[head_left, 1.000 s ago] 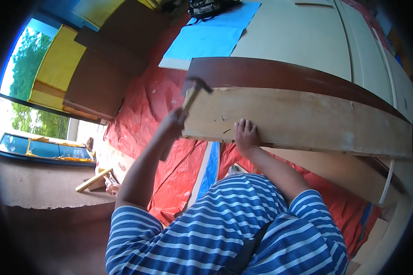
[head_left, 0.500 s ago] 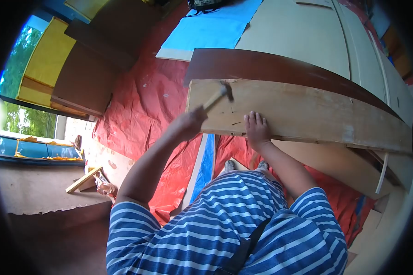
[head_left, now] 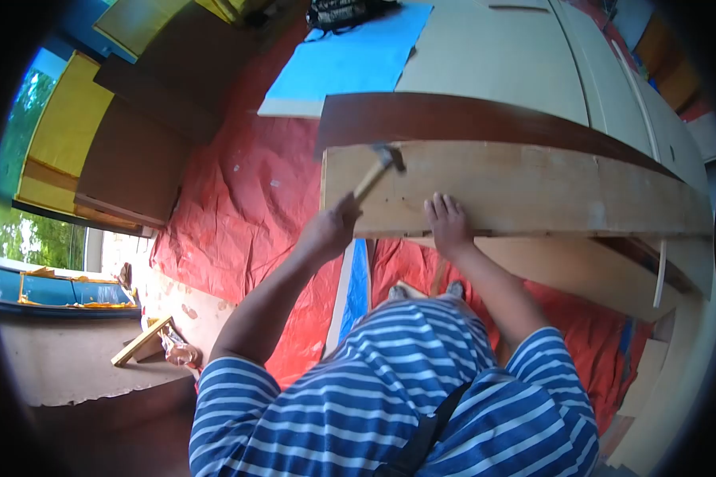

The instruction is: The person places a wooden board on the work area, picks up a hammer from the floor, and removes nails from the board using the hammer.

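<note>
A: How is the left hand [head_left: 328,232] set?

B: Fingers closed around the handle of 1 hammer [head_left: 371,178], its blurred head beyond them, over the wooden panel [head_left: 533,187].

A: The right hand [head_left: 451,226]?

B: Flattened on the panel's near side, gripping nothing.

A: Farther out?

B: Beyond both hands, a brown board [head_left: 453,118]; left of the left hand, red sheeting [head_left: 231,207].

Board [head_left: 565,191] lies open rightward; hammer [head_left: 372,177] blocks left end.
</note>
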The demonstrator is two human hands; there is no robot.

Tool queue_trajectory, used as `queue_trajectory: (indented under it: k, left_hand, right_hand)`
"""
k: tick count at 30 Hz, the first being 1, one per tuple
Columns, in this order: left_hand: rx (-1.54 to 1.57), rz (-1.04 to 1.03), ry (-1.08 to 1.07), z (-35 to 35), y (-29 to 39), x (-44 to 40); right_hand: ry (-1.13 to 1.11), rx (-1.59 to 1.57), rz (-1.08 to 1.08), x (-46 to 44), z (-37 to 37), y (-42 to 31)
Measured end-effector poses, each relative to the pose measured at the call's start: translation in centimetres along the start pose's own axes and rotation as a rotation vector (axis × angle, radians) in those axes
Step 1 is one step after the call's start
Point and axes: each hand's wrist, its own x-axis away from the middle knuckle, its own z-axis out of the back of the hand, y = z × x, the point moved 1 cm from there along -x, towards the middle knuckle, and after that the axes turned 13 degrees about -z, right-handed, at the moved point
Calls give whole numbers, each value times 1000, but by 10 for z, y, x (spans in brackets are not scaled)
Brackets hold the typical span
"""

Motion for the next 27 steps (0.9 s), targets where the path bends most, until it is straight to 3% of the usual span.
queue_trajectory:
  k: [4, 5, 7, 13, 16, 19, 23, 27]
  left_hand:
    - [75, 23, 240, -9, 8, 14]
    - [103, -64, 224, -28, -13, 21]
    - [-131, 6, -104, -47, -30, 30]
    - [11, -148, 161, -62, -34, 62]
    - [-4, -188, 189, -71, -37, 69]
    - [-30, 19, -53, -70, -46, 50]
    - [104, -140, 181, -58, -33, 67]
    - [21, -27, 15, -64, -42, 49]
  right_hand:
    - [-64, -22, -40, -1, 10, -5]
    - [-61, -14, -40, -3, 12, -4]
    - [-93, -3, -49, -1, 15, -6]
    - [-157, -12, -86, -2, 19, -8]
    - [-173, -16, -98, -1, 19, -8]
    - [-206, 6, -91, 2, 19, -10]
    - [-205, -19, -113, 1, 20, -8]
    - [-177, -7, -84, 2, 12, -7]
